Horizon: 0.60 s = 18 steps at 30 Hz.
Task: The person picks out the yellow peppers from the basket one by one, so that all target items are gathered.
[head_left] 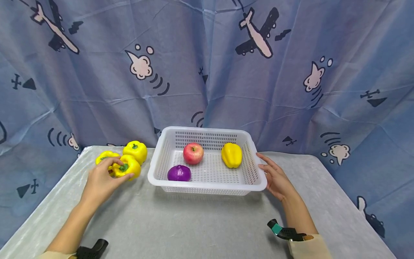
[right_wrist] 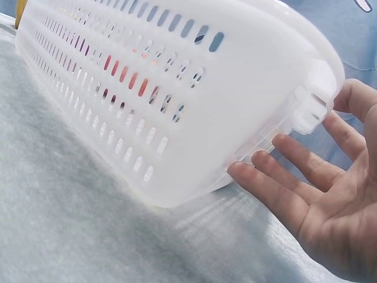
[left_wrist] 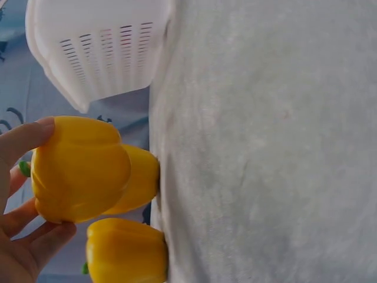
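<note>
My left hand (head_left: 102,180) grips a yellow bell pepper (head_left: 133,166), thumb on one side and fingers on the other, green stem toward the palm. In the left wrist view the gripped pepper (left_wrist: 79,168) appears raised off the table, in front of two more. Those are a yellow bell pepper (head_left: 138,151) behind it and another (head_left: 106,155) partly hidden by the hand. My right hand (head_left: 275,178) rests its fingertips against the right end of a white plastic basket (head_left: 207,186); in the right wrist view its fingers (right_wrist: 288,203) are loosely extended along the end wall.
Inside the basket lie a red apple (head_left: 193,154), a yellow bell pepper (head_left: 231,155) and a purple onion (head_left: 179,173). A pale cloth covers the table (head_left: 194,223). Directly behind the table hangs a blue curtain (head_left: 194,72) with airplane prints.
</note>
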{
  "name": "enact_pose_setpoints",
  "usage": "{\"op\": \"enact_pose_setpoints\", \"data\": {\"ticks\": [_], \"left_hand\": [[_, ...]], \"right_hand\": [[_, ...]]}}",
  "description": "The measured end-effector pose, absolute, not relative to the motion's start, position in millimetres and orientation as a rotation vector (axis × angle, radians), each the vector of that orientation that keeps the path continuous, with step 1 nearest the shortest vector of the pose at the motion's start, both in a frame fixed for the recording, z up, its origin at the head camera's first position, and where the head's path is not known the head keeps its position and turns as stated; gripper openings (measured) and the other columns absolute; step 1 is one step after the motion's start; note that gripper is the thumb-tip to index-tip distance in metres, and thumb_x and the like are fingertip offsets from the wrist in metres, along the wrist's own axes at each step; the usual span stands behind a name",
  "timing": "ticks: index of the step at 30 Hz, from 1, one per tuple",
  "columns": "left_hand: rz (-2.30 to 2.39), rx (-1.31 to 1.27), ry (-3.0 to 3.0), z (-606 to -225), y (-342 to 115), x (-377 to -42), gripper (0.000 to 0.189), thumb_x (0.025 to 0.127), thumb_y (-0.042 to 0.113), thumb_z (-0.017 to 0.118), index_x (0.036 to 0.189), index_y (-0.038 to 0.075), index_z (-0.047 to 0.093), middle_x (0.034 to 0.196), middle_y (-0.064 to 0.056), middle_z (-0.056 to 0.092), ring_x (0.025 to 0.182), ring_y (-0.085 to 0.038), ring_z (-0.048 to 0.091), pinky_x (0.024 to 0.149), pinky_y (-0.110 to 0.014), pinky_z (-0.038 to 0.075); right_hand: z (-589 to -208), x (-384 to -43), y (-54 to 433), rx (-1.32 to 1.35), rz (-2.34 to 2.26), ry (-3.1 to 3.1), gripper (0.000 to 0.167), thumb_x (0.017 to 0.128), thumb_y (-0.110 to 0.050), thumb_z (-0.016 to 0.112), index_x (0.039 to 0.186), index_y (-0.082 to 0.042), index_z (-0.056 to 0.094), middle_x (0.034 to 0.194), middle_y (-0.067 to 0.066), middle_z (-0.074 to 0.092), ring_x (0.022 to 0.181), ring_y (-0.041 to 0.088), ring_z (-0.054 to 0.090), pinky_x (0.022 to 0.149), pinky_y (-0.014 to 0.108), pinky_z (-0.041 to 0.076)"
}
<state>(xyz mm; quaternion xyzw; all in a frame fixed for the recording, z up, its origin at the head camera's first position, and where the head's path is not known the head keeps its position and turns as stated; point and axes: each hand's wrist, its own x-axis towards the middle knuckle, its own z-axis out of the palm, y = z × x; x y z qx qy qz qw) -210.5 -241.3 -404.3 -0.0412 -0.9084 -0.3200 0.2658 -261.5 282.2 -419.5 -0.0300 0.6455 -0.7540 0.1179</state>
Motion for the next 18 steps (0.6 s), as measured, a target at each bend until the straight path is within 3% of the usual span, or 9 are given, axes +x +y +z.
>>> {"op": "enact_pose_setpoints", "data": {"ticks": [8,18], "left_hand": [[-0.811,-0.120,-2.464,-416.8,-240.6,-217.3,0.041,0.068,0.016,0.092,0.098,0.004,0.067,0.109,-0.020,0.071,0.080,-0.024,0.057,0.066,-0.023,0.039],[-0.807,-0.089,-2.516,-423.7,-241.1,-219.2,0.041,0.070,0.019,0.091,0.099,0.004,0.066,0.105,-0.017,0.070,0.080,-0.023,0.054,0.069,-0.031,0.040]], "right_hand": [[-421.1,-262.1,283.4,-0.091,-2.220,1.873,0.055,0.107,-0.019,0.048,0.158,-0.025,0.030,0.127,-0.018,0.059,0.104,0.005,0.069,0.079,0.025,0.062],[-421.8,-263.1,284.4,-0.094,-2.223,1.871,0.055,0.107,-0.020,0.049,0.158,-0.027,0.033,0.129,-0.017,0.057,0.105,0.005,0.069,0.081,0.025,0.062]]}}
